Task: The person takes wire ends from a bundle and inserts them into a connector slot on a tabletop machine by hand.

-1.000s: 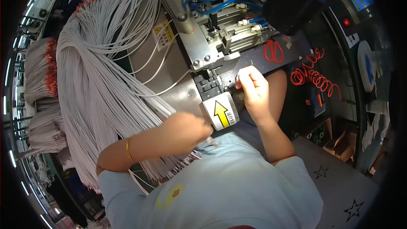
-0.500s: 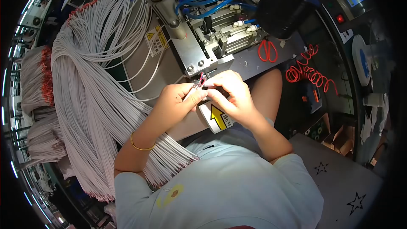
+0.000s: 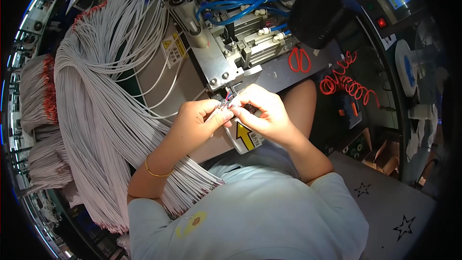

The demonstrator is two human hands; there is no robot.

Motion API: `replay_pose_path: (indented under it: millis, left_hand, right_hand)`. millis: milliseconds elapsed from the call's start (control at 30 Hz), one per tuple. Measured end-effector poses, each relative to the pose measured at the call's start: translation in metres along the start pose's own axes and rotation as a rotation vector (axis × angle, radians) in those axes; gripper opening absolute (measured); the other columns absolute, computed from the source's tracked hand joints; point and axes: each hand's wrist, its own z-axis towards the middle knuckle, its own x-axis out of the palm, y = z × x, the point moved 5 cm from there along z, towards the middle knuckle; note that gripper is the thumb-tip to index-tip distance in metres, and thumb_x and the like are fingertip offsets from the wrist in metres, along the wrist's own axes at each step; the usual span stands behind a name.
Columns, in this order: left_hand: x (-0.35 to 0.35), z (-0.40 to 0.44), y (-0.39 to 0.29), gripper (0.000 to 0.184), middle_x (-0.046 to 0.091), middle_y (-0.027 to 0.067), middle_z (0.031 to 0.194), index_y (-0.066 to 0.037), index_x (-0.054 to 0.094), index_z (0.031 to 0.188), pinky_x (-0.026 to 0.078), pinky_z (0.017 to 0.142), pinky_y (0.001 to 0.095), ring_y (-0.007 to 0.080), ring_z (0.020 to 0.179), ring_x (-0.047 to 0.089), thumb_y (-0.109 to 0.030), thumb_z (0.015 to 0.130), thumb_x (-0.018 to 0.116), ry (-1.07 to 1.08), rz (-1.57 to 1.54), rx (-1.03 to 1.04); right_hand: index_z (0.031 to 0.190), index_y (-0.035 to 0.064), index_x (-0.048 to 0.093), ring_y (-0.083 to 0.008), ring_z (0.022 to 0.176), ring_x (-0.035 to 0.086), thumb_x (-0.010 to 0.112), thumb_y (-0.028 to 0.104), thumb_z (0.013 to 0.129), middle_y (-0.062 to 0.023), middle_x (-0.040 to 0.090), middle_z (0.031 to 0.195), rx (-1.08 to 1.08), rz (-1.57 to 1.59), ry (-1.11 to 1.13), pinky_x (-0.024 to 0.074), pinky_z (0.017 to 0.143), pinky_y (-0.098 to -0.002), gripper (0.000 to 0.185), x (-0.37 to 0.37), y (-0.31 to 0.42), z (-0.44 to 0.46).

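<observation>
My left hand (image 3: 198, 118) pinches the end of a cable, where thin coloured wires (image 3: 227, 95) show, red among them. Fingertips of my right hand (image 3: 260, 110) are closed on the same wire ends, close against the left fingers. Both hands sit just in front of the metal machine head (image 3: 216, 67). Much of the cable end is covered by my fingers. A large bundle of white-grey cables (image 3: 96, 115) drapes over the bench to the left of my left arm.
Behind the machine head run blue air hoses (image 3: 250, 7). Red-handled scissors (image 3: 299, 60) lie to the right, near a coiled red hose (image 3: 339, 84). A white block with a yellow arrow (image 3: 245, 137) is below my hands. More cable bundles (image 3: 36, 96) hang at far left.
Both hands stay together at the wire ends, with small finger movements. The red wire tips show slightly lower between the fingers. The view has shifted a little.
</observation>
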Motion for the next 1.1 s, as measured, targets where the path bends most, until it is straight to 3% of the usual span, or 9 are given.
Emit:
replay_pose_path:
  millis: [200, 333, 467, 600, 767, 867, 1100]
  left_hand:
    - [0.002, -0.001, 0.0, 0.017, 0.067, 0.0011, 0.073, -0.001, 0.066, 0.091, 0.038, 0.048, 0.0174, 0.0004, 0.054, 0.048, -0.018, 0.089, 0.068, 0.066, -0.191, -0.142]
    - [0.003, -0.001, 0.003, 0.015, 0.067, 0.0029, 0.074, -0.001, 0.064, 0.09, 0.039, 0.047, 0.0164, 0.0007, 0.052, 0.048, -0.015, 0.089, 0.068, 0.048, -0.219, -0.145]
    - [0.003, -0.001, 0.008, 0.013, 0.067, 0.0037, 0.076, -0.001, 0.064, 0.09, 0.039, 0.047, 0.0162, 0.0008, 0.051, 0.048, -0.013, 0.088, 0.069, 0.035, -0.239, -0.094]
    - [0.002, -0.001, 0.001, 0.013, 0.067, 0.0032, 0.075, -0.001, 0.064, 0.09, 0.04, 0.047, 0.0165, 0.001, 0.053, 0.05, -0.013, 0.088, 0.069, 0.043, -0.238, -0.155]
    - [0.002, -0.002, 0.003, 0.013, 0.066, 0.002, 0.073, -0.001, 0.064, 0.09, 0.04, 0.046, 0.0165, 0.0009, 0.054, 0.05, -0.013, 0.088, 0.069, 0.062, -0.197, -0.193]
    - [0.004, -0.001, 0.005, 0.013, 0.065, 0.0003, 0.073, -0.002, 0.064, 0.089, 0.039, 0.045, 0.0165, 0.0001, 0.054, 0.049, -0.015, 0.088, 0.068, 0.003, -0.258, -0.072]
    - [0.002, -0.003, 0.004, 0.014, 0.064, -0.001, 0.072, -0.003, 0.064, 0.09, 0.039, 0.045, 0.0165, 0.0003, 0.054, 0.048, -0.016, 0.088, 0.069, 0.025, -0.135, -0.131]
  right_hand:
    - [0.092, -0.0006, 0.066, -0.0107, 0.075, 0.058, 0.067, 0.001, 0.083, -0.0064, 0.063, 0.087, 0.037, 0.11, 0.0, 0.0458, 0.068, -0.023, 0.01, 0.001, 0.0, 0.001]
    - [0.093, -0.0003, 0.066, -0.0109, 0.076, 0.058, 0.068, 0.002, 0.083, -0.0059, 0.062, 0.085, 0.207, 0.142, 0.058, 0.046, 0.068, -0.0233, 0.01, 0.001, -0.003, 0.001]
    - [0.092, 0.0001, 0.066, -0.0098, 0.074, 0.057, 0.068, 0.003, 0.083, -0.0047, 0.062, 0.085, 0.228, 0.226, 0.057, 0.0457, 0.066, -0.0229, 0.01, 0.002, -0.006, 0.0]
    - [0.087, 0.0007, 0.065, -0.0097, 0.07, 0.057, 0.068, 0.006, 0.082, -0.0039, 0.061, 0.079, 0.061, 0.036, -0.024, 0.0455, 0.061, -0.0243, 0.008, -0.001, 0.005, 0.002]
    - [0.087, 0.001, 0.065, -0.0095, 0.069, 0.056, 0.068, 0.006, 0.081, -0.0041, 0.061, 0.078, 0.066, 0.04, -0.014, 0.045, 0.058, -0.024, 0.008, -0.001, 0.004, 0.002]
    - [0.091, 0.0, 0.066, -0.008, 0.069, 0.056, 0.069, 0.003, 0.082, -0.0048, 0.062, 0.082, 0.398, 0.428, 0.053, 0.0453, 0.062, -0.0216, 0.009, 0.004, -0.005, 0.0]
    - [0.089, -0.0005, 0.066, -0.0062, 0.068, 0.055, 0.068, 0.003, 0.083, -0.0035, 0.063, 0.082, 0.111, 0.047, 0.022, 0.0451, 0.06, -0.0216, 0.006, -0.002, 0.004, 0.001]
